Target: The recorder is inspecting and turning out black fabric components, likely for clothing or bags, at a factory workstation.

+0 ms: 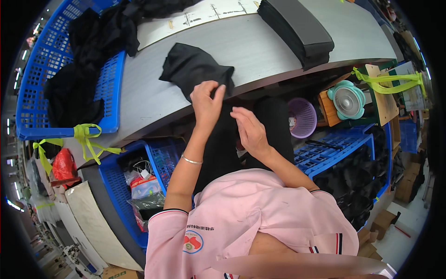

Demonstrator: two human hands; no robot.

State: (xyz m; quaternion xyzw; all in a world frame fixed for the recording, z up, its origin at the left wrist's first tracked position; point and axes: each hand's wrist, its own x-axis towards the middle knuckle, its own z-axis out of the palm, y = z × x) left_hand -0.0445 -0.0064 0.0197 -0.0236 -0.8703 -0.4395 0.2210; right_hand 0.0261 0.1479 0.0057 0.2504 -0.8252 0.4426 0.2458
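Note:
A piece of black cloth (193, 67) lies on the grey tabletop, its near side reaching over the front edge. My left hand (206, 104), a bangle on its wrist, is over the near side of that cloth. Its fingers are curled in a pinch against the cloth, and the exact grip point is hidden. Just to the right and nearer to me, my right hand (251, 132) hovers above my lap, fingers stretched out and holding nothing. At the far right of the table rests a thick stack of flat black pieces (302, 35).
On the left a blue basket (114, 93) holds black cloth. A white marked board (200, 18) lies at the back. Below stand a blue crate (114, 186) with bagged items, a purple bin (304, 118), a turquoise fan (347, 100) and a blue crate (371, 139) of black cloth.

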